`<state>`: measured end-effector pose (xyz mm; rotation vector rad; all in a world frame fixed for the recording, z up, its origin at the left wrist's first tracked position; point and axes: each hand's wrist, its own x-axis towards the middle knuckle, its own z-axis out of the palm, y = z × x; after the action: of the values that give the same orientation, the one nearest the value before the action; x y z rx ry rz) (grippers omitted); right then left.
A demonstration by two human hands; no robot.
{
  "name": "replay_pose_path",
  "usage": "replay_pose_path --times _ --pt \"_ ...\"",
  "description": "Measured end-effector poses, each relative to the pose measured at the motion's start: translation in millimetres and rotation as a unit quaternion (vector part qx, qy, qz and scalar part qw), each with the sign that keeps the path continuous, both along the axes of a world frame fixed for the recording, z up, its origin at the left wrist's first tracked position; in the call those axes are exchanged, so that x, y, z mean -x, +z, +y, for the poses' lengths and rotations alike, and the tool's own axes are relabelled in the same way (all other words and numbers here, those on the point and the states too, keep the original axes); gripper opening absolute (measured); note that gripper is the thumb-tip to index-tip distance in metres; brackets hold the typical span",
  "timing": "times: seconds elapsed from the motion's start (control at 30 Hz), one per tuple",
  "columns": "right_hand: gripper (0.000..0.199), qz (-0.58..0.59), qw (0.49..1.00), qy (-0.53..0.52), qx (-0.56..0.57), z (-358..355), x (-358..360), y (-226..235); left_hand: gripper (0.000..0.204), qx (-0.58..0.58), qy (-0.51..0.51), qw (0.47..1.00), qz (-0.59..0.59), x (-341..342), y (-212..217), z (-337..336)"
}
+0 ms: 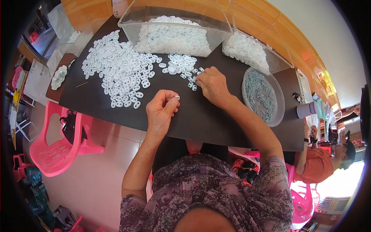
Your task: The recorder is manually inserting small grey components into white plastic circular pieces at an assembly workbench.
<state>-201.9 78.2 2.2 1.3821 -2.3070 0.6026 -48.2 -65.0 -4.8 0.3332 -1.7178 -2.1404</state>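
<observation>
My left hand is closed in a pinch above the dark table, with a small white plastic piece showing between thumb and forefinger. Farther right, my right hand has its fingertips drawn together beside a few white pieces with grey in their holes. What those fingertips grip, if anything, is hidden. Just beyond lies a small group of white oval two-hole plastic pieces. A larger heap of the same ovals spreads over the table's left part.
Two clear bins, one large and one smaller, hold white pieces along the back. A round clear tub of small grey-green parts stands right, near a grey cup. Pink chairs flank the table; another person sits at right.
</observation>
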Motion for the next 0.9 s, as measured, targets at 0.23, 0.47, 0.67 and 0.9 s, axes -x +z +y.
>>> replay_pose_path --times 0.23,0.47,0.67,0.9 --pt "0.01 0.025 0.998 0.042 -0.046 -6 7 5 0.007 -0.004 0.0 1.0 0.006 -1 -2 -1" --pt "0.007 -0.024 0.998 0.054 -0.002 2 -6 11 0.008 -0.044 -0.009 0.999 0.02 -2 3 -3" --pt "0.008 -0.203 0.977 0.037 0.059 11 -42 30 0.012 -0.126 -0.021 0.991 0.036 -5 8 4" --pt "0.013 -0.343 0.928 0.039 0.139 15 -71 34 0.016 -0.159 -0.011 0.986 0.048 -4 8 21"
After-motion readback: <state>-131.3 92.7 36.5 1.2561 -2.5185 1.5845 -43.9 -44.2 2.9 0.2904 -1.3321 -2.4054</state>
